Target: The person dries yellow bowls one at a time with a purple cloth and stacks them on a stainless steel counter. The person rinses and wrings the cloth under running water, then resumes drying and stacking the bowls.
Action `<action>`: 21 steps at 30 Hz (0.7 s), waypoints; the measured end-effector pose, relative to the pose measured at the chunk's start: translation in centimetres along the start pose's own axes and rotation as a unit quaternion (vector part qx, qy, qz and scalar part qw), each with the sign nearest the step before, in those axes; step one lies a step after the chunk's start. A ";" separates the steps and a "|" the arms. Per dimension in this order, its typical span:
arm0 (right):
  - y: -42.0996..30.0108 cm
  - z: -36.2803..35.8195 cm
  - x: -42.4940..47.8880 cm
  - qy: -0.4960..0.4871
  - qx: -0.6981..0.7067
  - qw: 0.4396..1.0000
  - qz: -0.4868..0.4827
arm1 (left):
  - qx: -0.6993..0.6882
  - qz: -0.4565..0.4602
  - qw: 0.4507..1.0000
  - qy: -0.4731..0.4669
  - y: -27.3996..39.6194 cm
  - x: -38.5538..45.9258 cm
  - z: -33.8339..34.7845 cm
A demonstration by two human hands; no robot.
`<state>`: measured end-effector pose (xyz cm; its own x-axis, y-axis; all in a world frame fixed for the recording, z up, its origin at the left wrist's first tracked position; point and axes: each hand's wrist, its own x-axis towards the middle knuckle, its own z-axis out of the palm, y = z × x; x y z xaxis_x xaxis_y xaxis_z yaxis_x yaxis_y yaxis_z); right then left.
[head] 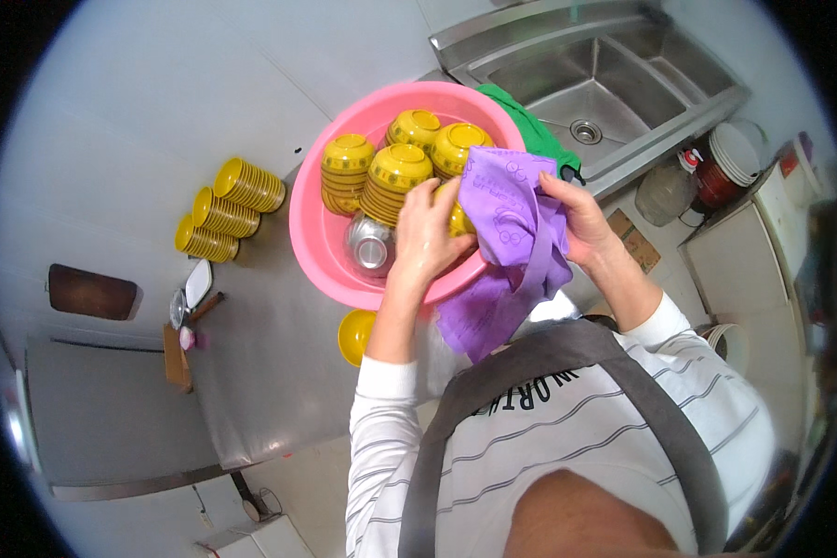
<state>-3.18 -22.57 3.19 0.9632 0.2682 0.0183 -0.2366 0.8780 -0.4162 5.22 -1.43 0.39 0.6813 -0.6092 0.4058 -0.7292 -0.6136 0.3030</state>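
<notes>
A pink plastic basin holds stacks of upside-down yellow bowls and a silvery metal bowl. Over the basin's near right part, my left hand is on a yellow bowl, mostly hidden behind the fingers and cloth. My right hand grips a purple cloth at its right edge; the cloth hangs over the basin's rim towards my apron. A single yellow bowl sits on the metal table, just left of my left forearm.
Stacks of yellow bowls lie at the table's wall side, near a white dish. A green cloth lies between the basin and a stainless steel sink. A large bottle and stacked buckets stand at the right.
</notes>
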 end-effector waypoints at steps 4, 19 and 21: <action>-0.3 -1.2 -1.2 -0.013 -0.024 1.000 -0.009 | 0.056 -0.068 0.976 -0.200 0.3 3.7 1.6; 0.6 -0.5 0.6 0.086 -0.057 0.989 -0.108 | -0.770 -0.168 0.607 0.105 -1.1 -0.4 -2.7; 2.1 0.7 2.5 0.069 -0.068 0.990 -0.107 | -0.809 -0.133 0.562 0.112 1.3 -0.8 -2.0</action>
<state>-1.40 -19.79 2.99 0.9998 0.0176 -0.0022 -0.0160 0.8446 -0.5352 3.61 -0.72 2.21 0.8871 -0.4141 0.2038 0.1684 0.7016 0.6924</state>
